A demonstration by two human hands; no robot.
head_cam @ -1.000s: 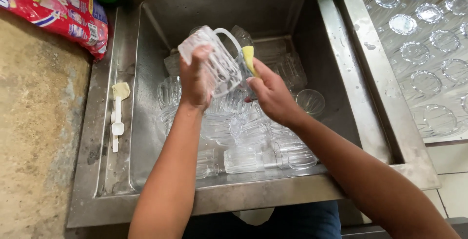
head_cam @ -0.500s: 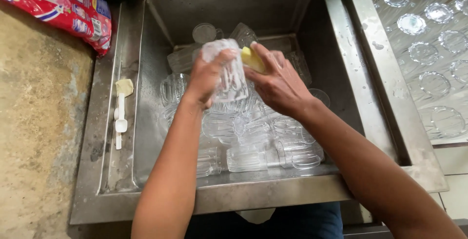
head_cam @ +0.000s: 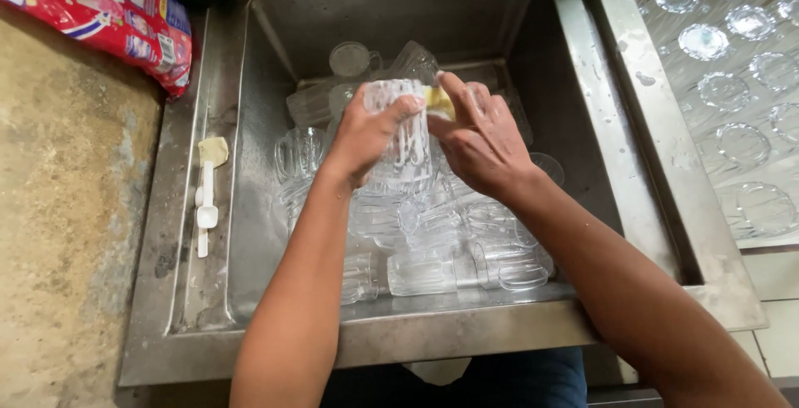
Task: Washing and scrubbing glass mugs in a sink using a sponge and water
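My left hand (head_cam: 366,135) grips a clear ribbed glass mug (head_cam: 404,138) and holds it above the steel sink (head_cam: 466,21). My right hand (head_cam: 478,138) presses a yellow sponge (head_cam: 439,102) against the mug's side. Below both hands, several more clear glass mugs (head_cam: 441,246) lie piled in the sink basin.
A white plastic scoop (head_cam: 205,208) and a small yellowish scrap (head_cam: 213,150) lie on the sink's left ledge. A red printed packet (head_cam: 108,9) rests on the stone counter at the upper left. Several upturned glasses (head_cam: 724,50) stand on the draining board to the right.
The mug has been turned in my left hand from tilted with its handle showing to upright. My right hand with the sponge has moved from the handle onto the mug's side.
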